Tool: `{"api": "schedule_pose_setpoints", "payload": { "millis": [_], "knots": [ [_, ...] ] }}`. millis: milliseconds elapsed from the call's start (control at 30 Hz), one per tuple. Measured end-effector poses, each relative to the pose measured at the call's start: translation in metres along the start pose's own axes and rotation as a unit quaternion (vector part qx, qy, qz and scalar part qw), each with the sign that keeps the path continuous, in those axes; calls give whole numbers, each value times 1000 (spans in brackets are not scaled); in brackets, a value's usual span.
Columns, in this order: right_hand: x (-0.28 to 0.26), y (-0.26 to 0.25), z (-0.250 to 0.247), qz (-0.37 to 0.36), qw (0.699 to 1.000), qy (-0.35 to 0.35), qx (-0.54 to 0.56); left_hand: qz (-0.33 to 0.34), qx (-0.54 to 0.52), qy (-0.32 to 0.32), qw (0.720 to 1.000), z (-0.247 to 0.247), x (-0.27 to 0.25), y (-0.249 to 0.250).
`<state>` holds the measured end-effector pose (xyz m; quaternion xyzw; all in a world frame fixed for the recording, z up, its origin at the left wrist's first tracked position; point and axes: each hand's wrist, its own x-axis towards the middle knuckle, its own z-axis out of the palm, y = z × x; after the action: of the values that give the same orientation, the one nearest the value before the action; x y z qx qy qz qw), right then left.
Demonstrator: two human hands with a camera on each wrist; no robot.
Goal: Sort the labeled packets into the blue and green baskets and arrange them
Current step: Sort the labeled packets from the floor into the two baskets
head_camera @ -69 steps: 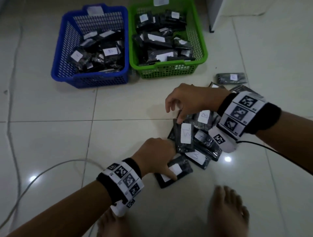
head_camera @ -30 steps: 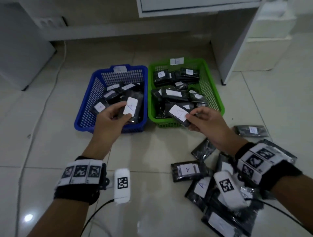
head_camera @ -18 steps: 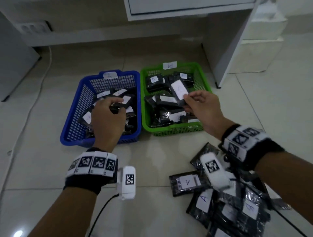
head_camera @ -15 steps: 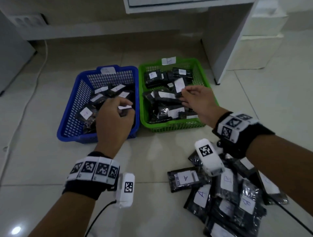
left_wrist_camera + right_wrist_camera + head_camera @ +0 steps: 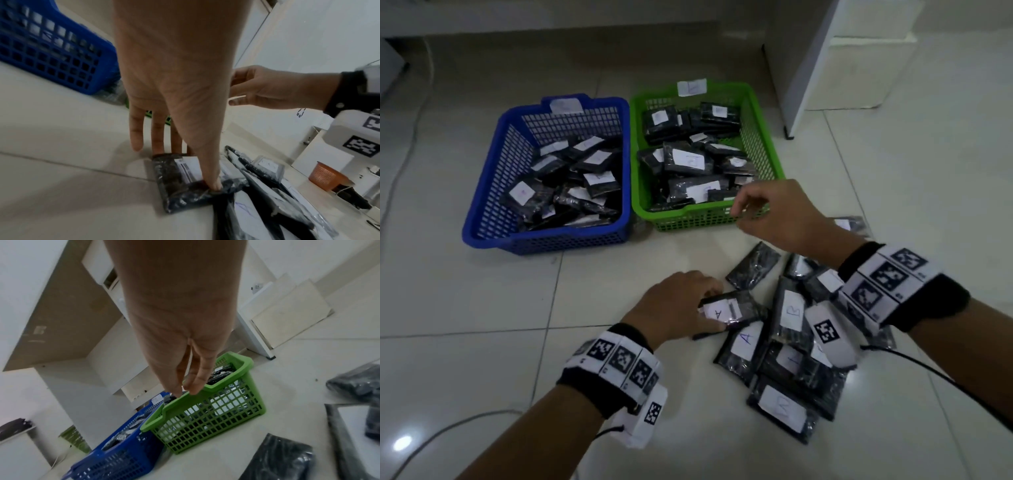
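The blue basket (image 5: 482, 236) stands on the floor at the left and the green basket (image 5: 768, 147) beside it on the right. Both hold several black packets with white labels. More labelled packets lie in a loose pile (image 5: 791, 370) on the tiles in front of me. My left hand (image 5: 709, 310) pinches the packet marked A (image 5: 736, 308) at the pile's left edge. In the left wrist view the thumb (image 5: 213, 183) presses its near end, and the fingers reach over its far end. My right hand (image 5: 739, 217) hovers by the green basket's front right corner (image 5: 236, 368), loosely curled and holding nothing.
A white cabinet panel (image 5: 811, 78) stands just right of the green basket. A cable (image 5: 414, 130) runs along the floor at the left, and another cable (image 5: 945, 380) trails from my right wrist. One packet (image 5: 854, 224) lies apart at the right. An orange bin (image 5: 327, 177) stands further off.
Both hands let go of their packets into the baskets and drew back. The left hand dropped to the pile and took hold of the A packet; the right came away from the green basket holding nothing.
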<state>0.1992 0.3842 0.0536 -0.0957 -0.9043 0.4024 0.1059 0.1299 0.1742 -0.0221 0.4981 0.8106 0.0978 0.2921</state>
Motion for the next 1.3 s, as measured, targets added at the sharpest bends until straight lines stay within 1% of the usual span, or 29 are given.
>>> {"api": "schedule_pose_setpoints", "payload": {
  "millis": [67,133,200,267,300,367,467,533,567,633,667,733,767,800,833,867,933,967,1033,1067,1100,1167,1200,1233,1267,1300],
  "knots": [
    [-10,2,-4,-6,999,-42,-10,-16,1,-18,1000,2,2,2],
    [-18,4,-4,9,991,-133,-28,-25,-17,-30,999,-3,4,-1],
    [-27,6,3,27,976,-213,-33,-55,-71,-43,995,-12,3,-9],
    [-37,7,17,30,964,-260,-51,-83,-110,-70,988,-26,0,-20],
    [-41,7,25,22,957,-281,-75,-87,-105,-88,987,-35,-2,-27],
    [-51,7,43,-1,933,-336,-126,-103,-108,-120,981,-54,-8,-38],
    [-63,10,62,-40,889,-410,-202,-161,-174,-141,961,-83,-22,-43],
    [-66,12,68,-64,866,-428,-252,-184,-227,-118,949,-102,-36,-45],
    [-65,12,71,-67,858,-433,-268,-187,-259,-93,943,-111,-44,-49],
    [-59,10,74,-52,841,-452,-293,-172,-331,-31,927,-125,-58,-54],
    [-53,9,77,-38,832,-463,-304,-166,-375,11,912,-131,-65,-59],
    [-42,6,81,-12,823,-473,-315,-168,-469,119,859,-137,-74,-67],
    [-38,4,82,-9,822,-473,-317,-172,-500,173,831,-138,-77,-72],
    [-34,2,84,-12,823,-474,-314,-176,-512,222,811,-138,-79,-76],
    [-28,-1,87,-12,824,-476,-306,-180,-516,259,796,-137,-80,-83],
    [-24,-3,88,-2,834,-474,-282,-185,-515,289,785,-136,-80,-89],
    [-11,-15,90,26,864,-458,-206,-199,-514,339,763,-136,-75,-104],
    [-2,-22,89,29,884,-437,-163,-207,-519,364,746,-138,-71,-112],
    [20,-39,90,30,926,-371,-60,-214,-543,405,704,-146,-64,-125],
    [33,-49,90,37,942,-334,-5,-209,-556,420,686,-152,-59,-132],
    [44,-58,89,50,953,-295,47,-201,-561,435,675,-157,-55,-136],
    [73,-72,93,84,964,-205,147,-196,-538,477,667,-168,-41,-155],
    [85,-78,96,107,963,-159,190,-196,-515,498,670,-172,-34,-164],
    [100,-83,100,130,958,-119,225,-201,-482,516,680,-176,-28,-175],
    [113,-87,105,149,952,-88,251,-205,-445,525,696,-178,-21,-184],
    [125,-90,109,161,948,-64,268,-212,-413,517,719,-178,-16,-193]
  ]
}}
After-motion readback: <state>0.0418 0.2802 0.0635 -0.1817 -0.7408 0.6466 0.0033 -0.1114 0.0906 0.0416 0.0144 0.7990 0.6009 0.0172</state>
